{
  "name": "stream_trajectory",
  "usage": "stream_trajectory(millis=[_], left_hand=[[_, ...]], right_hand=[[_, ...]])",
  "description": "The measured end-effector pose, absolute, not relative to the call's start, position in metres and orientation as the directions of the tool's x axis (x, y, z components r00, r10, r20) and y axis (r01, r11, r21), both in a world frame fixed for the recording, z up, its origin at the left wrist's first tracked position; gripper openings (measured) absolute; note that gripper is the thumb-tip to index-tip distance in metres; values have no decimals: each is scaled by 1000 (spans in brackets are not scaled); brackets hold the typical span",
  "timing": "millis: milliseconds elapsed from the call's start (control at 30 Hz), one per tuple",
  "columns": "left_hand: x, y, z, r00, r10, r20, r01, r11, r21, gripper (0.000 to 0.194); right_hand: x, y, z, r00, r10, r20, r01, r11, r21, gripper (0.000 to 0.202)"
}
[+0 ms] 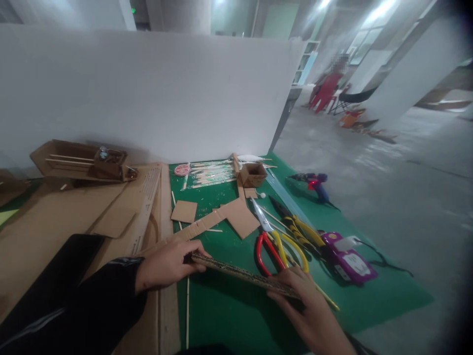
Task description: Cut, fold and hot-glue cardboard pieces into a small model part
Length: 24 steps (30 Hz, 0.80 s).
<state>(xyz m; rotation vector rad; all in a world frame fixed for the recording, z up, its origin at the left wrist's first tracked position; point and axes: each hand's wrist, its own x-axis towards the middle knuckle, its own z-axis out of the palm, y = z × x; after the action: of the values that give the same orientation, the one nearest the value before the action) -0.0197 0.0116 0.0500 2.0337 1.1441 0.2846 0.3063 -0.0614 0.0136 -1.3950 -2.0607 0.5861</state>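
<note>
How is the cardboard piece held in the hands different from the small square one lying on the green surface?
The brown corrugated cardboard piece is gripped in the fingers of both hands; the small square brown cardboard piece lies untouched. The first shows mainly its ridged edge, the second its smooth, flat face. The first also looks like a long strip from here, the second compact. Both are brown cardboard.

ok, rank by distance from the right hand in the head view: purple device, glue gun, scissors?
From the right hand:
1. Scissors, just beyond the fingers
2. Purple device, to the right
3. Glue gun, farther back
</note>
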Motion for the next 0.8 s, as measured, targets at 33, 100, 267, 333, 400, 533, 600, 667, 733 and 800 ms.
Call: stream_trajectory(millis=[33,100,267,333,400,533,600,667,733,800], left_hand=[[-20,12,50,571,804,-162,630,-304,715,19],[-20,12,50,570,808,-149,629,-314,711,21],[-19,12,51,560,816,-141,645,-323,692,19],[-19,11,51,551,822,-148,658,-318,683,19],[-19,10,52,543,826,-150,664,-313,679,20],[-18,6,55,531,837,-131,659,-311,685,22],[-17,6,55,539,833,-125,632,-303,713,34],[-17,8,53,557,818,-143,573,-253,780,46],[-16,10,49,576,798,-177,512,-184,839,44],[-16,13,46,588,783,-204,487,-141,862,36]], right_hand=[[306,-61,14,-279,934,222,683,355,-638,16],[305,-61,15,-271,932,240,686,362,-631,16],[306,-58,12,-276,931,238,697,364,-618,15],[306,-58,9,-267,938,220,703,346,-621,15],[307,-58,7,-255,943,215,709,334,-622,16],[307,-58,5,-252,935,250,706,354,-613,16],[308,-58,5,-256,927,273,709,372,-599,17],[308,-59,6,-253,924,288,717,379,-585,18],[307,-59,7,-252,924,287,720,377,-583,18],[306,-59,7,-252,931,264,724,362,-587,18]])
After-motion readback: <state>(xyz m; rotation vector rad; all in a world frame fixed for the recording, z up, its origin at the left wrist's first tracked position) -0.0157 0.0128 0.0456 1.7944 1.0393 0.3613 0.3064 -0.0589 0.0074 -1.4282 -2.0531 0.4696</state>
